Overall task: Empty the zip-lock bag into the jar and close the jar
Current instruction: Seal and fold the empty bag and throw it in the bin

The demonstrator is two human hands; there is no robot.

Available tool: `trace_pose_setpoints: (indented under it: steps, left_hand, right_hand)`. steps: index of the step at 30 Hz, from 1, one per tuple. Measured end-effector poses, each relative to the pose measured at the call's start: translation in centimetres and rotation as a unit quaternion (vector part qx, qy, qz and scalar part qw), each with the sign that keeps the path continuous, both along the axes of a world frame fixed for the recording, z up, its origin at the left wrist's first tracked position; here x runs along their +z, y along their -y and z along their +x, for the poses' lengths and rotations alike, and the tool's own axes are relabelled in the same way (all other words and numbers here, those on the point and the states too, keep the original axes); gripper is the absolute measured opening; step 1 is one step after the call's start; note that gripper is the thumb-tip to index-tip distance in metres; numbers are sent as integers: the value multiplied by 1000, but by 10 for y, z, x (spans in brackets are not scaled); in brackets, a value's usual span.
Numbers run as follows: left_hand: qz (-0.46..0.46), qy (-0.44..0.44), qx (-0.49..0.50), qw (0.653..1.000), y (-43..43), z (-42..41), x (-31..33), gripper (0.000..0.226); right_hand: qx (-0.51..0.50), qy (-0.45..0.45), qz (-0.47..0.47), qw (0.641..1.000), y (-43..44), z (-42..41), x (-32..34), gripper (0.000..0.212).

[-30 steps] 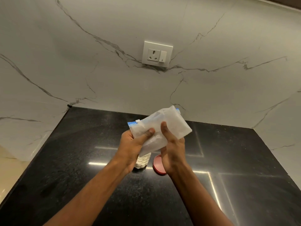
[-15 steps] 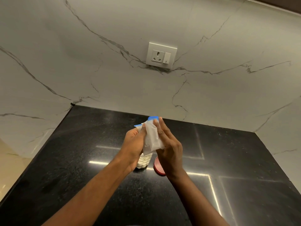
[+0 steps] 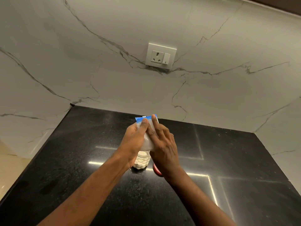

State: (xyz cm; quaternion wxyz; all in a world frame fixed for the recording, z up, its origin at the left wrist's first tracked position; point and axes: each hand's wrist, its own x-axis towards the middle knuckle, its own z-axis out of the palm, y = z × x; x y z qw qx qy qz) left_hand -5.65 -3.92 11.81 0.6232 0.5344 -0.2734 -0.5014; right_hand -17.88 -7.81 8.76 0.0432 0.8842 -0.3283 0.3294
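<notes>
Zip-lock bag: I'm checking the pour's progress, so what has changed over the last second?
The zip-lock bag, earlier spread wide and tilted, is now gathered narrow and upright, blue zip edge on top, above the jar. The left hand grips it; the right hand went from pinching to straight fingers laid against it. Jar and red lid stayed on the counter.

Blue-topped zip-lock bag [image 3: 149, 143] upright above open white-filled jar [image 3: 141, 162] (red lid [image 3: 157, 172] beside)

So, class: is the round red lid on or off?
Off: the round red lid lies on the black counter beside the clear jar.
</notes>
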Motion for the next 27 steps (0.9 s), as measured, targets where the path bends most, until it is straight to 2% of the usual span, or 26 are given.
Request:
trace_pose_setpoints:
  steps: [2, 4, 5, 7, 8, 9, 10, 12, 14, 16, 18, 21, 24, 27]
  left_hand:
    - [-2, 20, 2, 1000, 1, 6, -4, 36]
    - [-13, 52, 10, 999, 0, 12, -9, 32]
    - [-18, 71, 12, 997, 0, 15, -10, 32]
    - [-29, 123, 2, 992, 0, 19, -12, 32]
    - [-36, 150, -13, 988, 1, 19, -12, 34]
    - [-41, 171, -29, 984, 1, 19, -12, 34]
    - [-45, 188, -41, 980, 1, 18, -11, 35]
    - [-48, 204, -66, 976, 0, 19, -9, 39]
    - [-43, 178, -109, 977, -3, 24, -7, 43]
    - [-27, 139, -175, 974, -6, 34, -5, 45]
    - [-2, 101, -238, 966, -8, 44, -3, 49]
    - [19, 59, -294, 954, -9, 52, 1, 50]
    - [22, -14, -305, 952, -9, 57, 1, 47]
    - [21, -51, -271, 961, -9, 56, -1, 32]
  right_hand:
    - [40, 27, 121, 991, -4, -7, -2, 79]
    - [97, 67, 261, 958, -9, -18, -3, 83]
    - [129, 108, 349, 922, -13, -21, 0, 86]
    - [171, 236, 508, 811, -17, -23, 9, 91]
    - [167, 296, 555, 759, -15, -23, 13, 92]
    - [148, 330, 586, 725, -13, -23, 18, 89]
    - [128, 340, 607, 707, -10, -23, 23, 80]
    - [114, 321, 623, 704, -5, -26, 32, 49]
    - [114, 323, 637, 691, 0, -32, 35, 35]
    - [107, 341, 649, 672, 3, -36, 36, 38]
    - [96, 341, 653, 670, 5, -38, 34, 42]
    - [85, 360, 659, 654, 5, -36, 30, 42]
    - [66, 417, 681, 598, 4, -34, 29, 39]
    - [28, 474, 705, 527, 3, -31, 24, 31]
